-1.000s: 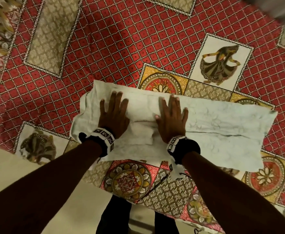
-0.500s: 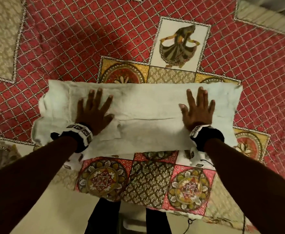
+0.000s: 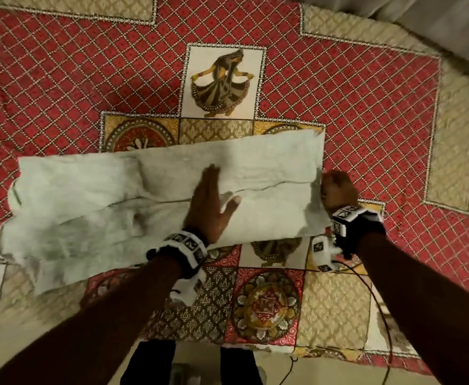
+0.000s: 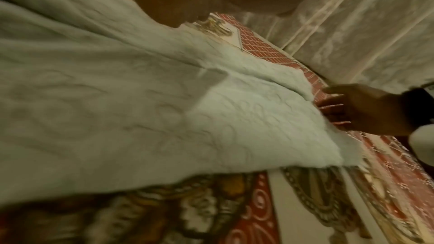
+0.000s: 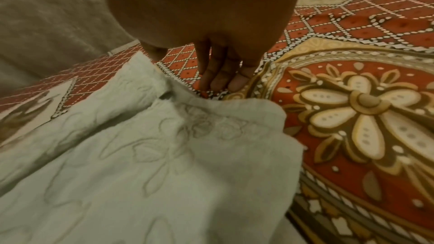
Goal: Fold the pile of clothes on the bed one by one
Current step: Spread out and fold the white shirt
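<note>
A pale white cloth with stitched flower outlines lies folded into a long strip across the patterned bedsheet. My left hand stands on its edge across the middle of the strip, fingers straight and together, thumb spread on the fabric. My right hand is curled at the strip's right end. In the right wrist view its fingers reach down at the hem of the cloth, thumb on the far side of the corner. The left wrist view shows that hand at the end of the cloth.
A grey blanket or pillow lies at the bed's far right corner. Pale netting hangs beyond the bed. The bed's near edge runs just below my wrists, with my legs against it. A thin cable trails from my right wrist.
My left hand moved from the cloth's left part to its middle and turned onto its edge. My right hand slid off the top to the right end and curled there.
</note>
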